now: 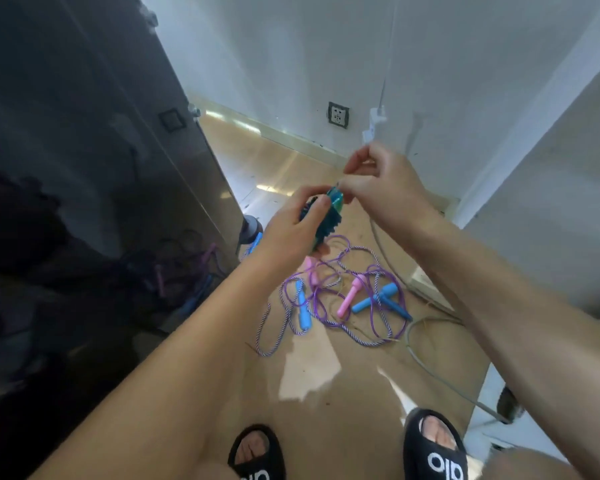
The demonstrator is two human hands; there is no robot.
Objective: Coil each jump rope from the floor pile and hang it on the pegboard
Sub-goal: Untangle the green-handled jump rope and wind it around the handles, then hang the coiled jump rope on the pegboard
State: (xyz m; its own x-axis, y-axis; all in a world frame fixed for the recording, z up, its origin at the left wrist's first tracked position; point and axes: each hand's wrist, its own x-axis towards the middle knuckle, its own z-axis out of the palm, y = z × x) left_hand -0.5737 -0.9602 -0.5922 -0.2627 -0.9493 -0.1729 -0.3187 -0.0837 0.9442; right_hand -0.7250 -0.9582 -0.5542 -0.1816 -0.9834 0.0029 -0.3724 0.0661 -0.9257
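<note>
Two hands show, the left hand point(291, 230) and right hand point(381, 188), both closed on one teal bundle point(329, 216). On the floor point(326, 368) the rope pile point(340, 296) shows four blue handles point(303, 310) point(364, 303) point(390, 299) point(255, 243) and two pink handles point(347, 301) point(311, 270); the number of ropes cannot be told from the tangle. Two black sandals point(257, 452) point(433, 445) stand below. One wall socket point(338, 114). One grey cable point(440, 372).

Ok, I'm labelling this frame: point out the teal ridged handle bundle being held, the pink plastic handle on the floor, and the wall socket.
teal ridged handle bundle point(329, 216): head view, ridged side.
pink plastic handle point(347, 301): head view, mid-shaft.
wall socket point(338, 114): head view, faceplate centre.
</note>
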